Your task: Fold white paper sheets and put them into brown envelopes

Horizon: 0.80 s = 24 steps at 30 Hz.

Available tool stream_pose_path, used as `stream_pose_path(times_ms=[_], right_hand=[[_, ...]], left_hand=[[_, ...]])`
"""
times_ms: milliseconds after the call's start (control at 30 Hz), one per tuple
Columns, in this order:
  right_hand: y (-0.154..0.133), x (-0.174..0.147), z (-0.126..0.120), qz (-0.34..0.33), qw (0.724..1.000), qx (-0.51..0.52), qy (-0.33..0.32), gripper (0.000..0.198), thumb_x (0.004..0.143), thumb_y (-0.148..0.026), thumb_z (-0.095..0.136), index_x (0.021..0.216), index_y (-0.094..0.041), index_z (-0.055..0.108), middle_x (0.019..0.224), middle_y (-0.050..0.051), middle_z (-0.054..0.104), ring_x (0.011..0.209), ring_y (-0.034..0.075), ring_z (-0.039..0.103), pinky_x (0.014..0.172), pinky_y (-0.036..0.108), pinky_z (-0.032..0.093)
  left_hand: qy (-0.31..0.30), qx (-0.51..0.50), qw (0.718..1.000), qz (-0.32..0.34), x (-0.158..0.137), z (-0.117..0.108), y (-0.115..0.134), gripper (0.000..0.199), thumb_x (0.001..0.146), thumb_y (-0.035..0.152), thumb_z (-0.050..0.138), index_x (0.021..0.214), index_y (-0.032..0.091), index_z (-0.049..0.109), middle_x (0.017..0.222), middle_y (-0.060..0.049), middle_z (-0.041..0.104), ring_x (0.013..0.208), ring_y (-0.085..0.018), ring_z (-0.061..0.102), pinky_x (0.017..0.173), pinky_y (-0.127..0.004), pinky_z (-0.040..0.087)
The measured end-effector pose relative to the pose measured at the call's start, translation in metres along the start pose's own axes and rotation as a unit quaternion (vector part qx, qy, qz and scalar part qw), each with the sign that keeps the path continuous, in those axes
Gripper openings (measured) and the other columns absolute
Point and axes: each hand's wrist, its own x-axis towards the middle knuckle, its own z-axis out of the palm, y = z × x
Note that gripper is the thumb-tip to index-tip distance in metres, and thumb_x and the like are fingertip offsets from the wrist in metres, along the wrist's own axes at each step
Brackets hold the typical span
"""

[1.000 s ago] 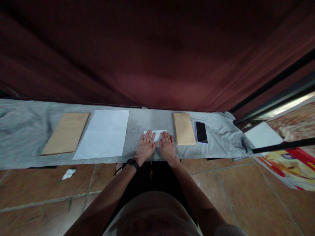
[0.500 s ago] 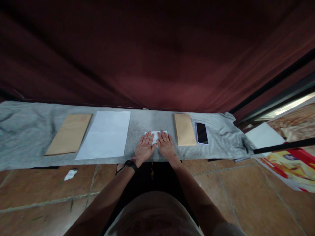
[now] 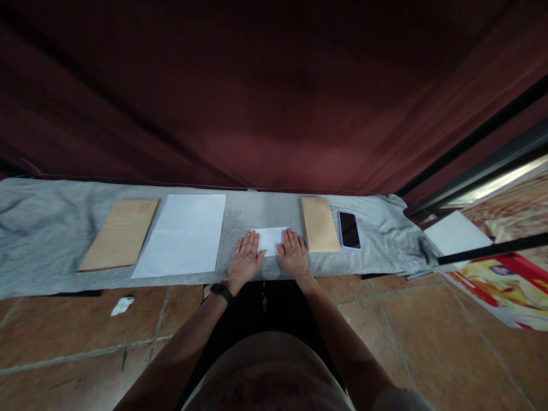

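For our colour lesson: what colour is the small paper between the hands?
The small paper is white; the head view shows it best.

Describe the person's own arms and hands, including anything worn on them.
The left hand and right hand are both ungloved, with no rings visible. A black wristband, possibly a watch, circles the left wrist; the right wrist has nothing on it. Both forearms are uncovered. What looks like a greyish sleeve shows at the right arm.
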Motion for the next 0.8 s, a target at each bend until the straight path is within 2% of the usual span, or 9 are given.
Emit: stream_pose_path(times_ms=[367,467,600,800], right_hand=[[0.000,-0.006,-0.010,0.030,0.999,0.011,0.004,0.052,0.105,-0.029,0.038,0.153,-0.009,0.044,0.157,0.018,0.045,0.146,0.029,0.043,0.120,0.051,0.032],[-0.008,0.001,-0.015,-0.027,0.998,0.040,-0.034,0.050,0.106,-0.029,0.037,0.154,-0.013,0.044,0.161,0.011,0.042,0.149,0.024,0.040,0.122,0.045,0.033],[-0.021,0.010,-0.014,-0.128,0.982,0.092,-0.105,0.047,0.108,-0.034,0.037,0.151,-0.018,0.049,0.160,0.006,0.044,0.149,0.019,0.039,0.126,0.040,0.030],[-0.028,0.018,-0.003,-0.119,0.980,0.092,-0.126,0.048,0.108,-0.036,0.038,0.151,-0.019,0.050,0.160,0.007,0.044,0.149,0.024,0.040,0.126,0.046,0.029]], left_hand=[[-0.004,-0.002,1.000,-0.015,-0.009,-0.002,-0.007,0.062,0.103,0.036,0.028,0.158,0.007,0.034,0.163,-0.016,0.036,0.154,-0.027,0.028,0.126,-0.050,0.024],[0.013,-0.008,1.000,-0.012,-0.010,-0.003,-0.006,0.060,0.103,0.035,0.030,0.157,0.010,0.036,0.163,-0.015,0.036,0.154,-0.027,0.029,0.126,-0.051,0.025],[0.033,-0.029,0.999,0.018,-0.016,-0.005,-0.008,0.055,0.103,0.032,0.034,0.153,0.013,0.046,0.161,-0.014,0.040,0.152,-0.029,0.034,0.125,-0.052,0.029],[0.041,-0.073,0.991,0.101,-0.030,-0.009,-0.013,0.049,0.103,0.032,0.039,0.145,0.013,0.055,0.152,-0.014,0.053,0.146,-0.027,0.045,0.122,-0.048,0.037]])
